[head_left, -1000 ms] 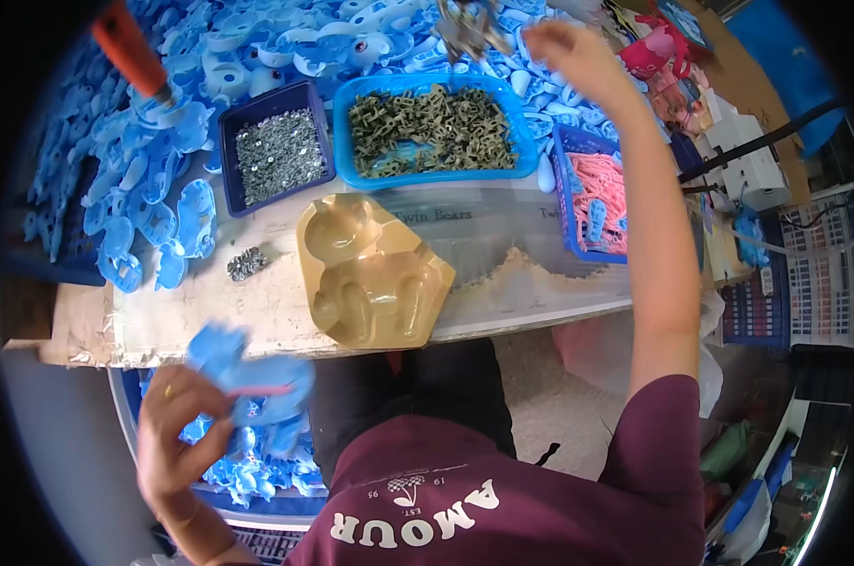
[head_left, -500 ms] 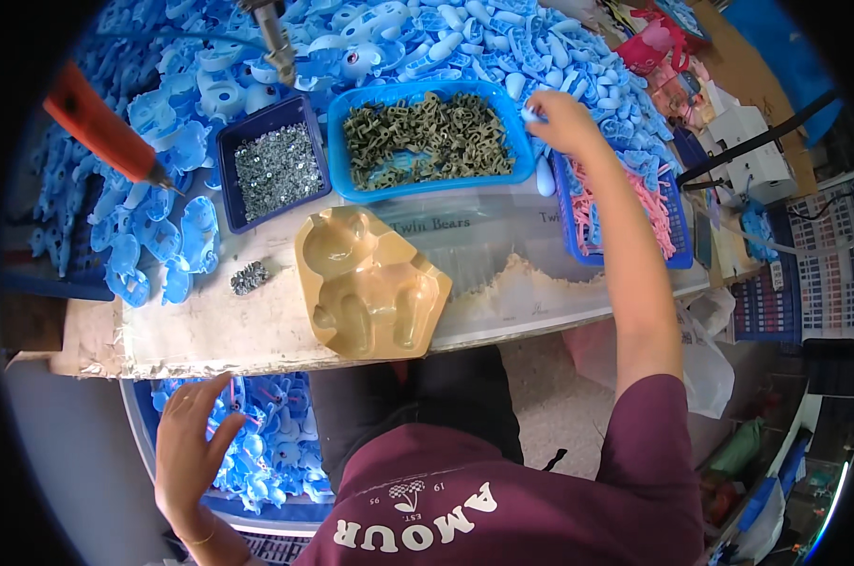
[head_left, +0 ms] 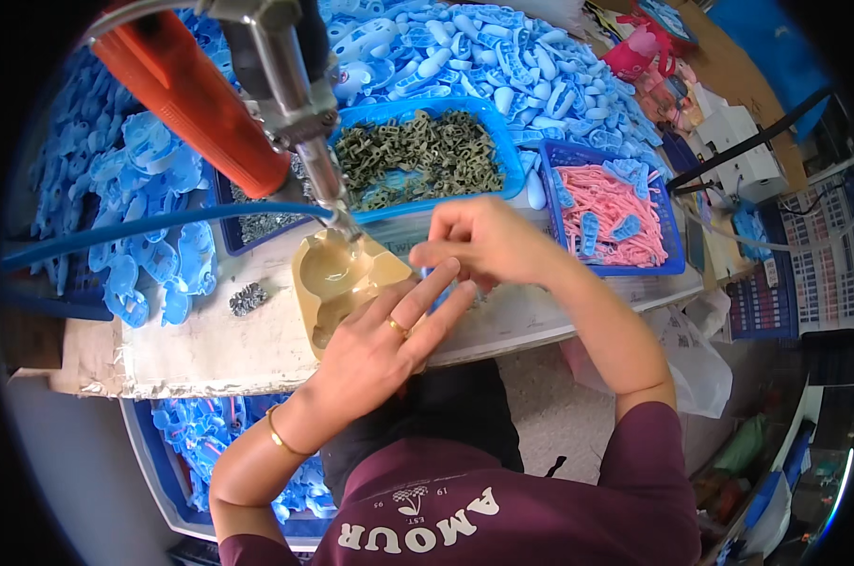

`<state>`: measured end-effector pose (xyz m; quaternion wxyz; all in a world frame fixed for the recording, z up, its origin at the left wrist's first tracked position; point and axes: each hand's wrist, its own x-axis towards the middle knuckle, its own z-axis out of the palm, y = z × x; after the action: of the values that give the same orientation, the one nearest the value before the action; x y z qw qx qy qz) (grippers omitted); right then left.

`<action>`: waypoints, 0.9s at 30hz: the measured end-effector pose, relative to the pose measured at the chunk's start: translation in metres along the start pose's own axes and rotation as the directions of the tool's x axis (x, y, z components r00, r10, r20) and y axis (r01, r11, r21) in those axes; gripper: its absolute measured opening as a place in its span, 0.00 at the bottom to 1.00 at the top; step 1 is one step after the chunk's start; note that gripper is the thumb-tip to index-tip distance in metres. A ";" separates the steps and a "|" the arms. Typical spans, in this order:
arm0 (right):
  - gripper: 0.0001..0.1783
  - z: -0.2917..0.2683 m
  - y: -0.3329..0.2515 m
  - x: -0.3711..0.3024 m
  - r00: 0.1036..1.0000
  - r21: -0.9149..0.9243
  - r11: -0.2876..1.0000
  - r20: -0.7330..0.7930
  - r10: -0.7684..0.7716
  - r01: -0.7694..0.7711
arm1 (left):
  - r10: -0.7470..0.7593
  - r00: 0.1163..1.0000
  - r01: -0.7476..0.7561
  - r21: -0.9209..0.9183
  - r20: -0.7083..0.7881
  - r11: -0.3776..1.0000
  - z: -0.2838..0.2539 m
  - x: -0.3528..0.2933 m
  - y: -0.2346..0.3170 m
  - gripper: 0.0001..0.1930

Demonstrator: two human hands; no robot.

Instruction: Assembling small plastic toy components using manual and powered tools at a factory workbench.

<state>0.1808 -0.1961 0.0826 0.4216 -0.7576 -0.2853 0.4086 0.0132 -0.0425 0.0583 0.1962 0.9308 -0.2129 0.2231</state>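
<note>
fingers of the left hand (head_left: 375, 357) stretched toward the curled right hand (head_left: 483, 241) near the centre of the frame. between them showed a blue piece (head_left: 440, 298), mostly hidden; whether either hand gripped it could not be told. a tan mould (head_left: 328, 268) lay just left of it, partly hidden by the left hand. a metal tool (head_left: 292, 90) hung in the upper left, its tip in front of the mould, and a blue basket (head_left: 608, 268) of pink parts (head_left: 604, 200) stood in the upper right.

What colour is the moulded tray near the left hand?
The moulded tray is tan, shown in the head view.
</note>
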 end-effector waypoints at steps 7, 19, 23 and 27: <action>0.30 -0.066 0.026 0.024 0.993 -0.005 1.000 -0.121 -0.007 0.007 | -0.038 0.992 0.016 -0.184 -0.117 0.983 0.010 -0.014 -0.014 0.24; 0.10 -0.258 0.123 0.071 0.615 -0.935 0.020 -0.249 -0.748 -0.353 | -0.299 0.948 0.268 -0.227 -0.111 0.936 -0.001 -0.048 -0.013 0.19; 0.14 -0.255 0.123 0.057 0.642 -0.946 0.199 -0.320 -0.697 -0.256 | -0.307 0.941 0.273 -0.220 -0.143 0.937 -0.001 -0.052 -0.018 0.19; 0.23 -0.243 0.114 0.053 0.734 -0.905 0.279 -0.424 -0.531 -0.321 | -0.341 0.934 0.305 -0.256 -0.108 0.917 -0.001 -0.051 -0.015 0.19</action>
<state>0.4264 -0.3081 0.0385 -0.0178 -0.9183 -0.3526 -0.1794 -0.0211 -0.0133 0.0296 0.3547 0.9038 -0.0656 0.2301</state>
